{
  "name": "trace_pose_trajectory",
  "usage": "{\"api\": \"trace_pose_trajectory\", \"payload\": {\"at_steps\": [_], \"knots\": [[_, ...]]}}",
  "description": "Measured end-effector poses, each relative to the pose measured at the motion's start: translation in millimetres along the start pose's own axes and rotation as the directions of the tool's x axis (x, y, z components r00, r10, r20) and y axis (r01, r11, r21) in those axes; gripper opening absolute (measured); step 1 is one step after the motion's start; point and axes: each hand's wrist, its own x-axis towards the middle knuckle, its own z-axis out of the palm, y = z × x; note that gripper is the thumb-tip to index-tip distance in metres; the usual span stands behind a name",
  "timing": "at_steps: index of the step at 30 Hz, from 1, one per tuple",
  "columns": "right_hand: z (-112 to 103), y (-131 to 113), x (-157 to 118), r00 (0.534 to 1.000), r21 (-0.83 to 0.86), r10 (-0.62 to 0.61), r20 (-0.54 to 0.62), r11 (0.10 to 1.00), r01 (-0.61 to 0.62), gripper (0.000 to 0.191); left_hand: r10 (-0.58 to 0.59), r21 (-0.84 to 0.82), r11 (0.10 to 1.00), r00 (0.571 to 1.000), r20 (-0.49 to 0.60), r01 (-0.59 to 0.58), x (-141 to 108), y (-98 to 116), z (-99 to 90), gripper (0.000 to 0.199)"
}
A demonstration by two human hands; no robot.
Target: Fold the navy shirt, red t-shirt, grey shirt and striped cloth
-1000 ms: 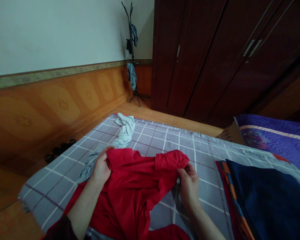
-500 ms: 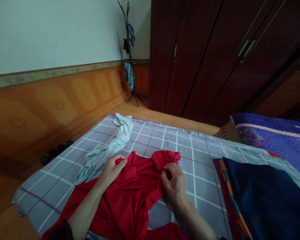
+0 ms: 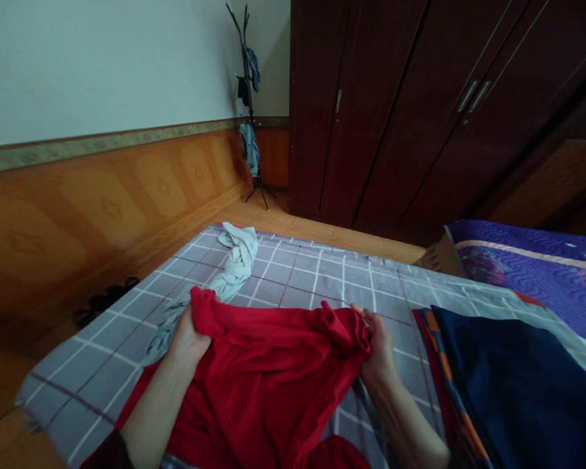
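A red garment (image 3: 273,371) is stretched between my two hands, its far edge lifted a little off the bed and its lower part lying in folds toward me. My left hand (image 3: 190,339) is closed on the left end of that edge, where the cloth bunches up. On the other side, my right hand (image 3: 377,345) grips the bunched right end, its fingers partly hidden behind the fabric. Which kind of garment it is, I cannot tell. Just past my left hand lies a twisted pale grey-blue garment (image 3: 237,260).
The bed's grey checked sheet (image 3: 371,280) lies under everything. A stack of folded clothes (image 3: 522,378), dark blue on top, sits at the right. Beyond are a purple quilted bed (image 3: 532,251), a dark wardrobe (image 3: 371,117) and a coat stand (image 3: 250,98). Shoes (image 3: 102,303) are on the floor at left.
My hands have moved apart, the left one to the left and the right one to the right. The red garment's far edge is now spread wider and pulled straighter between them.
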Motion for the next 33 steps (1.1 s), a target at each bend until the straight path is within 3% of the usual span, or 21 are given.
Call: {"api": "trace_pose_trajectory", "payload": {"at_steps": [2, 4, 5, 7, 8, 10, 11, 13, 15, 17, 21, 23, 25, 28, 29, 30, 33], "knots": [[2, 3, -4, 0.998, -0.206, -0.055, -0.006, 0.977, 0.052, 0.038, 0.022, 0.058, 0.998, 0.999, 0.041, -0.024, -2, 3, -0.6, 0.018], [4, 5, -8, 0.986, -0.473, -0.114, 0.118, 0.867, 0.157, 0.052, 0.013, 0.128, 0.991, 0.994, 0.104, -0.026, -8, 6, 0.4, 0.022], [6, 5, -11, 0.973, -0.609, -0.125, 0.196, 0.762, 0.221, 0.057, 0.012, 0.181, 0.983, 0.99, 0.141, -0.038, -11, 7, 1.3, 0.023], [10, 5, -17, 0.941, -0.83, -0.119, 0.316, 0.445, 0.335, 0.066, 0.028, 0.401, 0.907, 0.968, 0.249, -0.13, -18, 9, 3.2, 0.023], [13, 4, -20, 0.926, -0.891, -0.114, 0.36, 0.254, 0.377, 0.067, 0.026, 0.551, 0.808, 0.948, 0.317, -0.207, -20, 10, 3.7, 0.023], [19, 0, -27, 0.902, -0.904, -0.074, 0.426, -0.081, 0.42, 0.066, -0.03, 0.791, 0.481, 0.894, 0.447, -0.379, -24, 12, 3.0, 0.033], [21, -2, -30, 0.895, -0.883, -0.04, 0.443, -0.192, 0.429, 0.065, -0.079, 0.837, 0.313, 0.866, 0.494, -0.449, -26, 14, 1.6, 0.04], [23, -7, -34, 0.89, -0.843, 0.026, 0.456, -0.309, 0.441, 0.064, -0.176, 0.834, 0.109, 0.815, 0.552, -0.541, -29, 16, -2.7, 0.057], [23, -11, -37, 0.882, -0.815, 0.078, 0.465, -0.351, 0.461, 0.066, -0.268, 0.793, 0.029, 0.76, 0.593, -0.608, -33, 19, -7.9, 0.074], [22, -12, -39, 0.875, -0.79, 0.117, 0.471, -0.386, 0.477, 0.061, -0.346, 0.753, 0.006, 0.706, 0.618, -0.658, -39, 21, -11.9, 0.08], [20, -14, -49, 0.873, -0.735, 0.119, 0.473, -0.492, 0.466, 0.025, -0.356, 0.713, -0.039, 0.677, 0.644, -0.7, -54, 30, -13.2, 0.042], [19, -23, -61, 0.869, -0.731, 0.078, 0.488, -0.508, 0.456, 0.019, -0.338, 0.71, -0.018, 0.673, 0.658, -0.704, -60, 44, -11.0, 0.031], [18, -43, -78, 0.858, -0.762, 0.03, 0.514, -0.443, 0.472, 0.018, -0.298, 0.702, 0.052, 0.66, 0.69, -0.71, -66, 71, -6.2, 0.031], [16, -96, -113, 0.807, -0.796, -0.021, 0.59, -0.187, 0.576, 0.017, -0.192, 0.682, 0.182, 0.654, 0.731, -0.709, -72, 124, 10.5, 0.033], [16, -116, -124, 0.774, -0.775, -0.056, 0.631, -0.097, 0.625, 0.02, -0.183, 0.654, 0.213, 0.628, 0.757, -0.726, -72, 142, 19.7, 0.035], [17, -136, -134, 0.744, -0.757, -0.159, 0.649, -0.039, 0.652, 0.022, -0.147, 0.636, 0.223, 0.62, 0.771, -0.738, -70, 157, 30.8, 0.037], [24, -185, -144, 0.666, -0.722, -0.354, 0.656, -0.037, 0.691, 0.022, 0.001, 0.606, 0.138, 0.612, 0.791, -0.784, -53, 181, 72.9, 0.04]]}}
